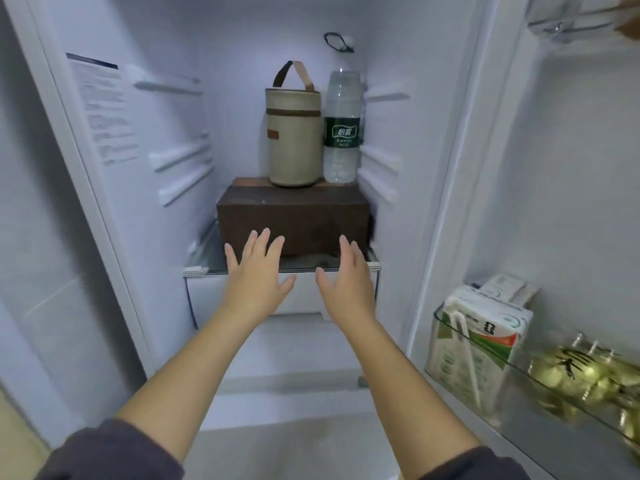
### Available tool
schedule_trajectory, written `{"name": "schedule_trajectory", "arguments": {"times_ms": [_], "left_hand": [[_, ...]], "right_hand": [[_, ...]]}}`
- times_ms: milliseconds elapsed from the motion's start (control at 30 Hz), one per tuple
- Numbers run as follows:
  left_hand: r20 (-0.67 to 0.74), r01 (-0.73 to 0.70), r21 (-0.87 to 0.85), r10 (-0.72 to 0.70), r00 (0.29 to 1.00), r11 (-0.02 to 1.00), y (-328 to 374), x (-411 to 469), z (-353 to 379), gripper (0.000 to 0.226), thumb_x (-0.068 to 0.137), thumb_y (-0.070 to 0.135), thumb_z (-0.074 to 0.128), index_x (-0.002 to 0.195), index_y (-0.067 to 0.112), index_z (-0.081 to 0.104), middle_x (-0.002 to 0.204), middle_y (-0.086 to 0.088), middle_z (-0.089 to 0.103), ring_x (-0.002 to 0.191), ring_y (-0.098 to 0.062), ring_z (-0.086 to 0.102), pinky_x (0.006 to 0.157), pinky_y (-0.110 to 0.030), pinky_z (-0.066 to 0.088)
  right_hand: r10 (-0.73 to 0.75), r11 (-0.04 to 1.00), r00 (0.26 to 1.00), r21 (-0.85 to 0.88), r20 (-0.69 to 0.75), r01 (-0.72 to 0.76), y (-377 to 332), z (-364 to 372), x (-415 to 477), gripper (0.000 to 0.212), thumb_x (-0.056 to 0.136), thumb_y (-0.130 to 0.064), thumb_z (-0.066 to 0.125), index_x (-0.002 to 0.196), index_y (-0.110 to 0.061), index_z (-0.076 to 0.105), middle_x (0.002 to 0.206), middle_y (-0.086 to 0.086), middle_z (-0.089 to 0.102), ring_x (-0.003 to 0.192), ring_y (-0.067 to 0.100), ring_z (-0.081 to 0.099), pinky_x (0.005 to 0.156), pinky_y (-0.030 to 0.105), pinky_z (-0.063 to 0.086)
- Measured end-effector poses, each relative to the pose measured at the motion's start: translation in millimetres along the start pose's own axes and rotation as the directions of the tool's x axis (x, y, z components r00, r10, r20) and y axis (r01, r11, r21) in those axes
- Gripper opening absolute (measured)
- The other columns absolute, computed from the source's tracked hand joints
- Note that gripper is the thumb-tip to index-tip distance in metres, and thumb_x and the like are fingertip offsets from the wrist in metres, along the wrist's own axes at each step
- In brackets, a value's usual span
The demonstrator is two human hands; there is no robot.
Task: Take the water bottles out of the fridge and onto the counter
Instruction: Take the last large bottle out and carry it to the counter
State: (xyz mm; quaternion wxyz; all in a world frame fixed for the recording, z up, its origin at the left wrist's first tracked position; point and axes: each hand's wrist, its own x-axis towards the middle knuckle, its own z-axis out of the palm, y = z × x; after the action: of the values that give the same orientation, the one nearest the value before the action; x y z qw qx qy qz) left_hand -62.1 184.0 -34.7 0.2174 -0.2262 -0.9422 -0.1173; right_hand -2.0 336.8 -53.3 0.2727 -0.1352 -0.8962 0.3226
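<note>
Clear plastic, green-labelled, the water bottle [343, 128] is standing upright, neck up, on the brown box [294, 216] beside the beige pouch [294, 133]; your left hand [254, 271] and right hand [346, 275] are hovering below, grips released.

One wide-angle camera, worn on the person's head, looks forward and slightly downward from close range straight into the open fridge [242, 46], with the door shelf [540, 420] along the view's right edge.

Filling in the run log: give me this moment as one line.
stage: pre-grasp | left hand: open, empty | right hand: open, empty | water bottle: upright on brown box, untouched
</note>
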Motion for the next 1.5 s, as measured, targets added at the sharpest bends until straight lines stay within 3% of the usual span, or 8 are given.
{"name": "schedule_trajectory", "arguments": {"times_ms": [367,500,633,700,867,933,1100,1500], "left_hand": [[-0.089,-0.122,-0.002,0.122,0.989,0.992,-33,174,-7,0.064,0.098,0.052,0.043,0.151,0.02,0.03,0.161,-0.009,0.023,0.15,-0.027,0.014,0.116,-0.062,0.007],[-0.052,-0.102,-0.031,0.1,0.994,0.994,-42,216,-1,0.064,0.098,0.055,0.038,0.15,0.019,0.031,0.159,-0.009,0.026,0.149,-0.027,0.017,0.115,-0.063,0.006],[0.014,-0.032,-0.049,0.033,0.999,0.998,-54,234,11,0.062,0.098,0.054,0.038,0.148,0.017,0.034,0.154,-0.01,0.034,0.145,-0.029,0.026,0.115,-0.065,0.012],[0.048,0.004,-0.073,0.0,0.999,0.997,-56,235,16,0.061,0.098,0.054,0.038,0.146,0.017,0.036,0.149,-0.01,0.04,0.14,-0.03,0.033,0.114,-0.066,0.015],[-0.023,-0.005,-0.128,0.002,1.0,0.992,-57,237,24,0.059,0.096,0.053,0.041,0.143,0.017,0.039,0.144,-0.008,0.045,0.137,-0.028,0.036,0.114,-0.062,0.017],[-0.038,0.004,-0.143,-0.009,0.999,0.99,-56,238,26,0.06,0.096,0.054,0.042,0.143,0.017,0.039,0.145,-0.007,0.045,0.138,-0.027,0.036,0.115,-0.061,0.015],[-0.044,0.006,-0.156,-0.013,0.999,0.988,-56,240,27,0.062,0.095,0.056,0.042,0.144,0.018,0.036,0.146,-0.006,0.043,0.138,-0.025,0.035,0.116,-0.059,0.014],[-0.036,0.0,-0.164,-0.007,0.999,0.986,-56,235,24,0.063,0.094,0.056,0.043,0.144,0.018,0.036,0.145,-0.006,0.044,0.137,-0.025,0.037,0.116,-0.059,0.017]], "right_hand": [[0.04,0.995,0.958,-0.074,-0.285,-0.063,-48,1,153,0.075,0.096,-0.038,0.057,0.156,-0.023,0.016,0.163,0.005,0.02,0.147,0.025,0.026,0.115,0.046,0.034],[0.048,0.992,0.956,-0.095,-0.289,-0.078,-56,-10,212,0.075,0.094,-0.034,0.061,0.156,-0.02,0.02,0.159,0.008,0.029,0.142,0.029,0.033,0.111,0.05,0.038],[0.084,0.987,0.952,-0.105,-0.296,-0.12,-69,-24,267,0.073,0.091,-0.032,0.063,0.153,-0.019,0.025,0.147,0.012,0.041,0.128,0.032,0.047,0.101,0.043,0.044],[0.114,0.989,0.944,-0.055,-0.31,-0.138,-77,-34,291,0.072,0.088,-0.031,0.066,0.149,-0.018,0.029,0.139,0.012,0.048,0.12,0.032,0.052,0.096,0.041,0.047],[0.258,0.966,0.915,0.096,-0.309,-0.24,-86,-44,341,0.075,0.081,-0.029,0.072,0.143,-0.012,0.033,0.137,0.012,0.051,0.121,0.032,0.052,0.097,0.041,0.049],[0.305,0.949,0.905,0.177,-0.298,-0.261,-85,-40,354,0.077,0.079,-0.026,0.076,0.141,-0.01,0.033,0.137,0.012,0.05,0.121,0.031,0.053,0.094,0.038,0.05],[0.305,0.939,0.897,0.26,-0.32,-0.226,-78,-25,373,0.093,0.074,-0.018,0.083,0.147,-0.009,0.026,0.146,0.015,0.04,0.129,0.033,0.048,0.105,0.045,0.047],[0.3,0.953,0.845,0.109,-0.443,-0.282,-84,-30,345,0.093,0.068,-0.033,0.087,0.138,-0.01,0.031,0.138,0.016,0.05,0.121,0.035,0.055,0.095,0.043,0.052]]}}
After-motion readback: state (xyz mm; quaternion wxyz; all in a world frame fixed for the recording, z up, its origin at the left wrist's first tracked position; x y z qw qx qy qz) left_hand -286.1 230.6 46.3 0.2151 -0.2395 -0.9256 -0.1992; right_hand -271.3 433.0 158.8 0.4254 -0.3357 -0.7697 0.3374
